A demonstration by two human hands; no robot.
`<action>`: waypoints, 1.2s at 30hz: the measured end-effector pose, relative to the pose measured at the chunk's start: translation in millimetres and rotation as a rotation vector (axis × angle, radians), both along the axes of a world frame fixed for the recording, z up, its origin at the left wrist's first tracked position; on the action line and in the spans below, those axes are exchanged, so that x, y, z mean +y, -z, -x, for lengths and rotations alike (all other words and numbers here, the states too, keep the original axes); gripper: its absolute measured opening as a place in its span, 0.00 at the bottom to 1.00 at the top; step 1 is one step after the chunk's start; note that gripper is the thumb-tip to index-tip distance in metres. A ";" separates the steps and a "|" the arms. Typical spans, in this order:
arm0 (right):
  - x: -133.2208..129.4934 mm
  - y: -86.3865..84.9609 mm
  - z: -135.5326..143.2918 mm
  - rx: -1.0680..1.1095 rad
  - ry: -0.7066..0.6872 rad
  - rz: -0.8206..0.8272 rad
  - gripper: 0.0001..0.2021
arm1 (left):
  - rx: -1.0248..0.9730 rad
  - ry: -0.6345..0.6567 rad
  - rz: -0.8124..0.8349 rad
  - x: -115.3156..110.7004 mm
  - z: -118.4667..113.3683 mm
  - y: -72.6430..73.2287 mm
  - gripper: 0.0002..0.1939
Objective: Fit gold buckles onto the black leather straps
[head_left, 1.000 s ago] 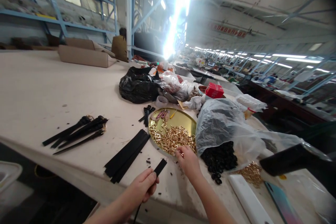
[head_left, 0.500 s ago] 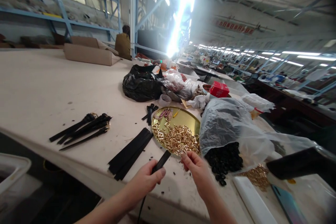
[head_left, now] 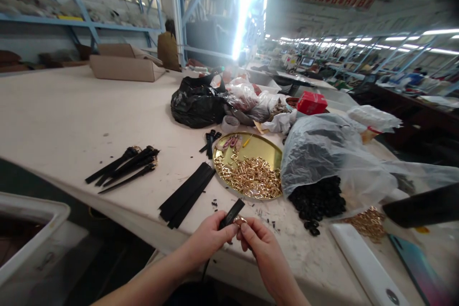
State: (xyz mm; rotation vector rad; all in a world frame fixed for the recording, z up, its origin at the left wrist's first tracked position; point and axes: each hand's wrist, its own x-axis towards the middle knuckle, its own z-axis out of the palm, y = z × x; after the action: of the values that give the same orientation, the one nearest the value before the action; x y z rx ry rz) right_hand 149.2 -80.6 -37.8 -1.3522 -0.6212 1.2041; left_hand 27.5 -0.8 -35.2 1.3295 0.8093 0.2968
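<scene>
My left hand (head_left: 212, 235) is closed around a black strap (head_left: 234, 211), whose end sticks out past the thumb. A small gold buckle (head_left: 240, 220) is pinched in my right hand (head_left: 256, 239), close against the strap; whether the strap passes through it I cannot tell. Just beyond my hands lies a round gold tray (head_left: 276, 153) with a heap of gold buckles (head_left: 256, 177) in it. Flat black straps (head_left: 187, 194) lie in a stack to the left of the tray.
Straps with buckles (head_left: 125, 167) lie further left. A clear plastic bag (head_left: 311, 153) spills black pieces (head_left: 317, 201) on the right. Near it are a white oblong device (head_left: 366, 267) and a phone (head_left: 423, 272). A black bag (head_left: 197, 103) and a red box (head_left: 311, 103) stand behind.
My right hand has come left with the buckle, from the tray's edge to the strap. My left hand still grips the strap. The view has tilted and shifted slightly.
</scene>
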 end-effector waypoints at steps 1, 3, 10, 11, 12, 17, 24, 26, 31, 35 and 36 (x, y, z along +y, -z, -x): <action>-0.9 0.6 0.2 -0.002 0.004 0.005 0.13 | 0.002 0.001 0.000 -0.6 -0.7 0.8 0.09; -2.9 2.9 0.8 -0.002 0.015 0.014 0.13 | 0.001 0.001 -0.003 -2.1 -2.2 2.3 0.09; -8.8 12.8 1.8 -0.195 0.006 -0.011 0.13 | -0.015 0.016 0.133 -8.4 -3.3 5.7 0.10; -9.2 13.9 1.8 -0.281 0.007 -0.053 0.12 | -0.030 0.007 0.164 -8.9 -3.1 5.3 0.09; -9.6 14.9 1.8 -0.371 0.009 -0.100 0.10 | -0.045 -0.006 0.191 -9.3 -2.8 4.8 0.08; -10.4 15.9 2.8 -0.639 -0.033 -0.233 0.07 | -0.047 -0.023 0.252 -9.3 -2.2 3.1 0.07; -13.7 17.5 6.3 -0.691 -0.105 -0.220 0.07 | -0.010 -0.029 0.196 -8.1 1.8 4.9 0.09; -15.0 19.3 6.8 -0.699 -0.111 -0.197 0.06 | -0.001 -0.029 0.176 -8.1 2.5 5.0 0.10; -15.6 23.6 6.1 -0.671 -0.098 -0.139 0.08 | 0.046 -0.011 0.128 -8.4 4.9 5.6 0.11; -15.7 24.4 5.9 -0.667 -0.063 -0.110 0.10 | 0.078 -0.003 0.016 -7.5 6.3 8.6 0.10; -15.8 24.7 6.1 -0.655 -0.060 -0.103 0.10 | 0.073 -0.007 -0.022 -7.1 6.2 9.5 0.10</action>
State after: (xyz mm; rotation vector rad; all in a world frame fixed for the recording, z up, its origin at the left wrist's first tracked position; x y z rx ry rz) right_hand 143.1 -96.4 -62.5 -1.6506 -1.1722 0.7439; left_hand 21.3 -7.9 -44.8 1.3648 0.8745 0.2646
